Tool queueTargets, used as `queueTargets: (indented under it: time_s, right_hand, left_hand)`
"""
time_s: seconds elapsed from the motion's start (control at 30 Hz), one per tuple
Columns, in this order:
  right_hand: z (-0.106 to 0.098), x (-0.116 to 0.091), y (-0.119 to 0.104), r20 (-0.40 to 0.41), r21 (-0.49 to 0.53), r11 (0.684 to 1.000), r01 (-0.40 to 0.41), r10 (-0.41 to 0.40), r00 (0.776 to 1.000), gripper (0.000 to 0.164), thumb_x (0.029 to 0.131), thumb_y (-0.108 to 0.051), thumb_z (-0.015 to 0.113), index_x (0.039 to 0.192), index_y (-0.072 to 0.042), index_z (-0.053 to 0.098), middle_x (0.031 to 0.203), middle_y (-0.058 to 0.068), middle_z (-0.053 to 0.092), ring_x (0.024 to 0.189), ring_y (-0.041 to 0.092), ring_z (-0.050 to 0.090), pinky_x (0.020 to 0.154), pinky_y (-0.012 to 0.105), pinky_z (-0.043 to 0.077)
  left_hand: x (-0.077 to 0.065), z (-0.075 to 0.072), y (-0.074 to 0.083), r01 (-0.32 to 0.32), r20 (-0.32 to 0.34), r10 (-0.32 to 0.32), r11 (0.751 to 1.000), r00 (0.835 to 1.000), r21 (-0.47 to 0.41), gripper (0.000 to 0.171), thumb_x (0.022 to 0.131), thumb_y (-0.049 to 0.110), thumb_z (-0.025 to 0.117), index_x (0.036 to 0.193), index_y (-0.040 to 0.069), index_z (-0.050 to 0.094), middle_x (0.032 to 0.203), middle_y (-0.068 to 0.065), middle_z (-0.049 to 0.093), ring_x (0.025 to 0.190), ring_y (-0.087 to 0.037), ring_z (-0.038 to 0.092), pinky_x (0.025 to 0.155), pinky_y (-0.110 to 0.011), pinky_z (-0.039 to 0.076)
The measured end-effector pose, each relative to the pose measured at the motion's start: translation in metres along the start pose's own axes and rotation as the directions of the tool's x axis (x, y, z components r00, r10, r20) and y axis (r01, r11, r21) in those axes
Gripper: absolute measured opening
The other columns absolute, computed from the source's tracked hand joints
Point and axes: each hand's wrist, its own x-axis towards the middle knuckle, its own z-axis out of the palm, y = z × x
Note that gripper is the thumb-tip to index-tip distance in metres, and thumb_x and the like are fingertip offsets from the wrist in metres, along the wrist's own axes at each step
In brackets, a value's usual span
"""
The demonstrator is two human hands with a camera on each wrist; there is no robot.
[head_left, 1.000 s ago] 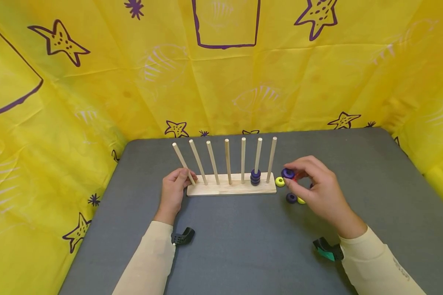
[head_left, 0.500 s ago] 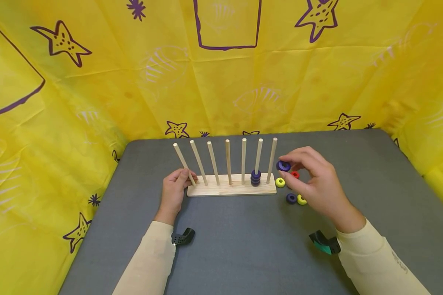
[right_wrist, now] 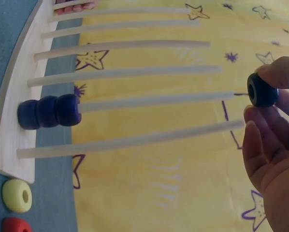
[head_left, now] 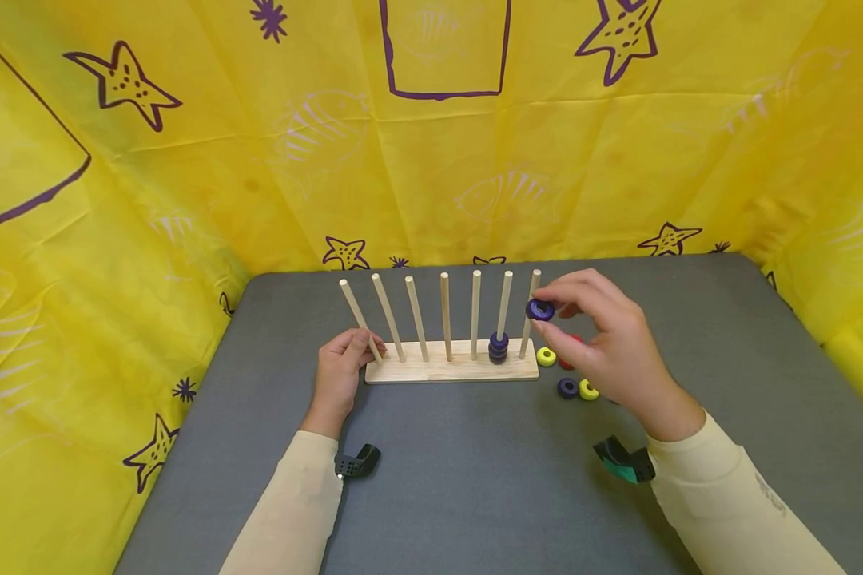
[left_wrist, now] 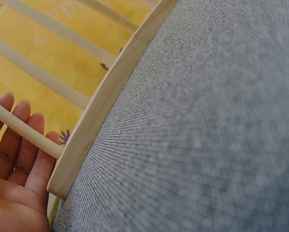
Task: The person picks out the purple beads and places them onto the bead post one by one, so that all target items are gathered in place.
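Right hand (right_wrist: 279, 157) pinching dark ring (right_wrist: 263, 91), blue beads (right_wrist: 48, 111) on peg (right_wrist: 156, 102)

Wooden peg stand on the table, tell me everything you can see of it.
The wooden peg stand looks like pale, unpainted wood: a long, flat base with seven round pegs in a row. It stands on the gray table. Three dark blue rings are stacked at the foot of the second peg from the right; the other six carry none. The left hand grips the leftmost peg. A yellow ring lies off the right end; whether they touch is unclear.

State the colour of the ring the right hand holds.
Dark violet-blue ring, clearest in the head view.
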Motion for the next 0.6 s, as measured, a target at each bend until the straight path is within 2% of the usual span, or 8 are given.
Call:
queueTargets:
  time_s: [0.2,0.4,0.6]
  right_hand:
    - [0.005,0.006,-0.001,-0.051,0.009,0.999,0.04,-0.04,0.998,0.043,0.078,0.017,0.089,0.116,0.0,0.078,0.113,0.01,0.072,0.097,0.023,0.063,0.087,0.022,0.053]
    - [0.009,0.012,-0.001,-0.05,0.003,0.999,0.043,-0.043,0.998,0.04,0.08,0.016,0.089,0.115,0.0,0.078,0.115,0.011,0.072,0.101,0.023,0.064,0.088,0.024,0.053]
    - [0.011,0.018,-0.002,-0.047,-0.012,0.997,0.079,-0.08,0.996,0.037,0.082,0.015,0.088,0.115,0.0,0.078,0.115,0.012,0.071,0.099,0.025,0.064,0.086,0.025,0.052]
  left_hand:
    - [0.0,0.0,-0.001,0.002,-0.002,-0.002,1.0,1.0,0.008,0.035,0.114,0.01,0.059,0.1,-0.02,0.068,0.091,-0.015,0.073,0.091,-0.025,0.074,0.085,-0.035,0.062]
    - [0.0,-0.001,-0.001,0.004,-0.004,-0.004,1.0,1.0,0.013,0.035,0.114,0.011,0.059,0.1,-0.02,0.068,0.092,-0.015,0.072,0.091,-0.024,0.074,0.084,-0.033,0.062]
    - [0.0,-0.001,0.0,0.007,-0.004,-0.007,1.0,1.0,0.008,0.034,0.113,0.01,0.06,0.1,-0.02,0.068,0.09,-0.011,0.073,0.09,-0.025,0.073,0.085,-0.035,0.062]
